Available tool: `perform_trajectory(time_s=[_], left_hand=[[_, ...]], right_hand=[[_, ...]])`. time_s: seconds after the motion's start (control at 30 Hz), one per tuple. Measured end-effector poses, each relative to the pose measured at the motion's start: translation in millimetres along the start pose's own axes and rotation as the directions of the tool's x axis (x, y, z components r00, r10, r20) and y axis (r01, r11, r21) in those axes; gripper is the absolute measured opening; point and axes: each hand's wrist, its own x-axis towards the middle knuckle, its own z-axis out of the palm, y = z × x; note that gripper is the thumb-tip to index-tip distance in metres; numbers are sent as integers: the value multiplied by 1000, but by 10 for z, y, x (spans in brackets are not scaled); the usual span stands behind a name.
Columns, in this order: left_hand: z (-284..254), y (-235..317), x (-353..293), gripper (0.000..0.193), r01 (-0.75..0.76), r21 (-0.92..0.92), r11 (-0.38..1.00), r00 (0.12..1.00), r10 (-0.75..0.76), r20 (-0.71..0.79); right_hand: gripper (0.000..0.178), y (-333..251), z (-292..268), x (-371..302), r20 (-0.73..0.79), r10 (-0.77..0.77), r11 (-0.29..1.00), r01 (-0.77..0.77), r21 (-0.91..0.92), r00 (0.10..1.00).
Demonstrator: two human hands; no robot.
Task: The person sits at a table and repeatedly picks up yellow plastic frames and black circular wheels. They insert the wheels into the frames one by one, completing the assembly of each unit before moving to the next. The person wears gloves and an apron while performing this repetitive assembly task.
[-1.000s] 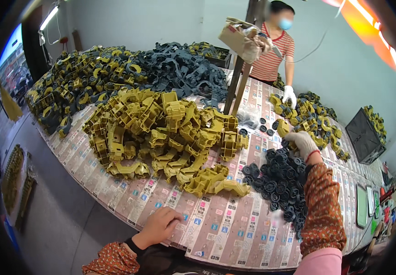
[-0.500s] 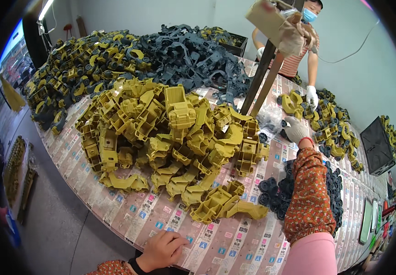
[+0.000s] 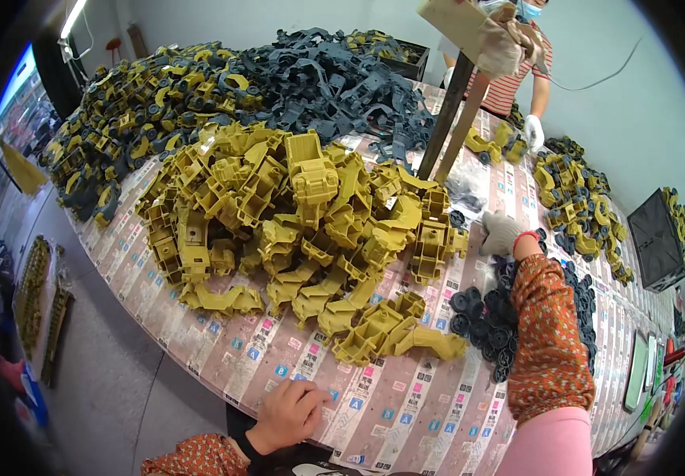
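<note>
Near the front edge of the table, my bare left hand point(image 3: 291, 412) rests with loosely bent fingers and nothing in them. My right hand point(image 3: 502, 235), in a pale glove, reaches forward over the table, its fingers bent downward and together. What its fingertips hold, if anything, is hidden. Just this side of it lies a pile of small black wheels point(image 3: 481, 321), partly covered by my right sleeve. To its left rises a large heap of yellow plastic toy-vehicle bodies point(image 3: 310, 178). A crumpled clear plastic bag point(image 3: 465, 190) lies beyond the glove.
Dark chassis parts point(image 3: 334, 95) and wheeled yellow-black toys point(image 3: 160, 103) are heaped at the back left. An upright post point(image 3: 447, 119) stands on the table. Across it, a co-worker's gloved hand point(image 3: 533, 133) is near more toys point(image 3: 576, 198). A black crate point(image 3: 658, 238) is at right.
My right hand has drawn slightly nearer, its fingers now pointing down. My left hand stays put. The co-worker's gloved hand has pulled back from the toy pile, and the whole view has shifted a little.
</note>
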Motion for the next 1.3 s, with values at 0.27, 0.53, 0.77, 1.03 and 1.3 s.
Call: perform_trajectory(time_s=[0.27,0.53,0.77,1.03,1.3], left_hand=[[-4,65,-16,26,-8,-1,1000,999,8,-35],[-28,114,-21,27,15,4,1000,1000,-15,-13],[-14,85,-42,22,-9,28,1000,999,10,-36],[28,45,-97,18,-46,17,999,997,47,-63],[57,60,-135,14,-105,-16,994,986,102,-136]], right_hand=[[35,-99,-184,-284,-215,-153,987,160,16,965],[45,-446,-5,-206,-343,-219,926,306,222,913],[49,-507,60,-713,-81,-342,932,349,97,936],[36,-756,370,-1728,-196,-400,907,418,55,895],[24,-1277,574,-2177,-579,-18,952,190,238,815]])
